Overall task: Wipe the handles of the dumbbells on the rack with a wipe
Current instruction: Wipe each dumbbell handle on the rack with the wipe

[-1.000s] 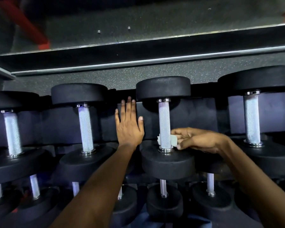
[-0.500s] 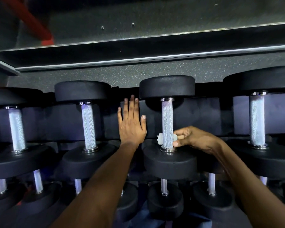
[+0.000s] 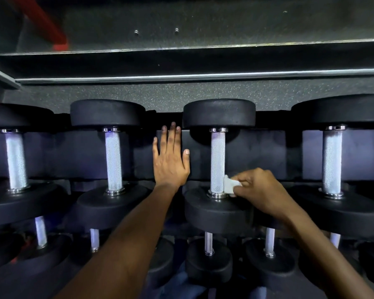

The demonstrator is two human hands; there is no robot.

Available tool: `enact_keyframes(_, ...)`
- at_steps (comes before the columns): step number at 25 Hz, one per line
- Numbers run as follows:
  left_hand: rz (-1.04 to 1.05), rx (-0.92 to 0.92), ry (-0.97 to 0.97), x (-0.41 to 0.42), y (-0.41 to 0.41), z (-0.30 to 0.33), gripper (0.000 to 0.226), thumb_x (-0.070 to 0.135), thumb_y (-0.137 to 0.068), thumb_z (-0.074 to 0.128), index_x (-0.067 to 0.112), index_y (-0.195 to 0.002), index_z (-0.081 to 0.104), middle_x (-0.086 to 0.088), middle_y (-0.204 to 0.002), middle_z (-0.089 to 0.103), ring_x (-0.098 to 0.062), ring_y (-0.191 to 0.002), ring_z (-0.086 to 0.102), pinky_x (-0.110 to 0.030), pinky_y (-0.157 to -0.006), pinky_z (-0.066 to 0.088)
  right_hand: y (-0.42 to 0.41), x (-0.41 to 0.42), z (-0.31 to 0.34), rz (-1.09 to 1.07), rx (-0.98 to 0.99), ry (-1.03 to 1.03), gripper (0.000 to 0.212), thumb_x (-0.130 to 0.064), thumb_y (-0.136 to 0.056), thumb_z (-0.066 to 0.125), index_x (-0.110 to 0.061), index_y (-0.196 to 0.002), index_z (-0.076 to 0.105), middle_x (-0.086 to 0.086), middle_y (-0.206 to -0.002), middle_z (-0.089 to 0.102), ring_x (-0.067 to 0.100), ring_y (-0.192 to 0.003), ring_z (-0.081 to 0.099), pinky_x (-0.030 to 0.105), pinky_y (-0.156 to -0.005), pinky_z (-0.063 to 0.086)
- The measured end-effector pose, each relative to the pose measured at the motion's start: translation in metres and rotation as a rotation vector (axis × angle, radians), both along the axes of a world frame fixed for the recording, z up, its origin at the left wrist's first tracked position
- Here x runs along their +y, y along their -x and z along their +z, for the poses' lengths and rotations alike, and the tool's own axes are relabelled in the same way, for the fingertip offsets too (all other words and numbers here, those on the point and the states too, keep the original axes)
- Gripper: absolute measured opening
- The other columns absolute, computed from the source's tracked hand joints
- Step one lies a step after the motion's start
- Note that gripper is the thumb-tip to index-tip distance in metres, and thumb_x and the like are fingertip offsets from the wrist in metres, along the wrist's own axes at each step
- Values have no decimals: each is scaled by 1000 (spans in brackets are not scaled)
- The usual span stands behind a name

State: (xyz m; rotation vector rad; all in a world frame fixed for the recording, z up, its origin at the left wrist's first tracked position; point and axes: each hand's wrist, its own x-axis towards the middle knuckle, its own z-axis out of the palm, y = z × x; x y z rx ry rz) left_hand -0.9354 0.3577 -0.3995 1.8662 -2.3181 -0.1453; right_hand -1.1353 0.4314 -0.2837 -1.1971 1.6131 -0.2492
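Right grip (image 3: 259, 190): the person's fingers curl and pinch a small white wipe (image 3: 230, 186) against the right side of a knurled metal handle (image 3: 217, 160), low down, just above the chrome collar where the handle meets the near black head. That handle belongs to the third dumbbell (image 3: 218, 113) from the left in the upper row of the rack (image 3: 268, 156). The wipe touches the handle from the side only; whether any part of it wraps behind the handle cannot be told from this angle.

Left grip (image 3: 171, 162): this hand lies flat with straight fingers close together and the thumb spread to the right, its palm pressed on the dark rack panel between the second dumbbell (image 3: 107, 113) and the third. It holds nothing and touches neither handle.

4 dumbbells show in the upper row, each lying with 1 black head far and 1 near, the bright handle running between. Below them a lower row of smaller dumbbells (image 3: 208, 262) sits partly hidden by both forearms. Beyond the rack runs a strip of speckled grey floor (image 3: 181, 96), then a metal-edged frame and what looks like a mirror (image 3: 203, 22) with a red bar at its upper left.
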Motion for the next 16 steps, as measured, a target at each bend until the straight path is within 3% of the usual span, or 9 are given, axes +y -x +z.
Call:
enact_keyframes(4, -3, 8, 5, -2, 0, -1, 66, 34, -90, 34, 4, -149, 29, -11, -158, 26, -28, -145, 20, -45, -117, 9, -28, -17, 35, -303, -547, -133, 40, 10, -88, 39, -13, -89, 72, 6, -85, 73, 13, -72, 68, 24, -68, 58)
enact_keyframes(6, 1, -1, 7, -3, -1, -3, 66, 34, -90, 33, 4, -149, 31, -11, -157, 28, -28, -145, 23, -44, -116, 8, -33, -37, 36, -331, -659, -206, 40, 13, -87, 36, -10, -86, 69, 4, -79, 73, 12, -71, 68, 20, -68, 57)
enact_keyframes(7, -2, -6, 8, -3, -1, -3, 66, 34, -90, 32, 4, -149, 31, -11, -157, 28, -28, -145, 23, -44, -116, 8, -35, -46, 32, -237, -562, -150, 34, 11, -87, 41, -9, -86, 68, 4, -79, 72, 11, -71, 67, 16, -67, 54)
enact_keyframes(8, -9, -6, 14, -3, -1, -4, 65, 34, -91, 31, 4, -149, 31, -11, -157, 28, -28, -145, 22, -44, -117, 8, -39, -53, 31, -17, -325, 12, 26, 7, -86, 47, -8, -89, 68, 5, -82, 70, 12, -74, 65, 14, -67, 51)
enact_keyframes(9, -13, -2, 21, -3, -1, -4, 65, 34, -91, 31, 4, -149, 30, -11, -157, 27, -28, -145, 22, -44, -117, 7, -45, -60, 25, 295, -4, 181, 20, 2, -86, 52, -7, -95, 67, 7, -89, 67, 16, -80, 63, 17, -68, 47)
enact_keyframes(11, -12, 11, 14, -2, -1, -4, 65, 34, -92, 29, 5, -150, 28, -10, -158, 26, -28, -146, 21, -42, -117, 4, -67, -65, 15, 814, 445, 263, 27, -4, -88, 52, 0, -115, 56, 16, -110, 60, 27, -101, 59, 28, -77, 44)
enact_keyframes(13, -6, 29, 13, -1, -1, -2, 64, 34, -92, 30, 5, -150, 29, -10, -158, 27, -28, -146, 22, -42, -117, 4, -86, -65, 7, 1125, 645, 142, 41, -8, -91, 50, 5, -129, 45, 19, -130, 52, 28, -117, 53, 33, -91, 40)
enact_keyframes(16, -9, 56, 26, -3, -1, -2, 63, 34, -93, 33, 5, -148, 32, -11, -156, 30, -28, -145, 23, -43, -117, 7, -92, -60, 7, 1242, 644, 95, 32, -6, -88, 52, 5, -118, 57, 20, -124, 57, 31, -109, 59, 35, -88, 47)
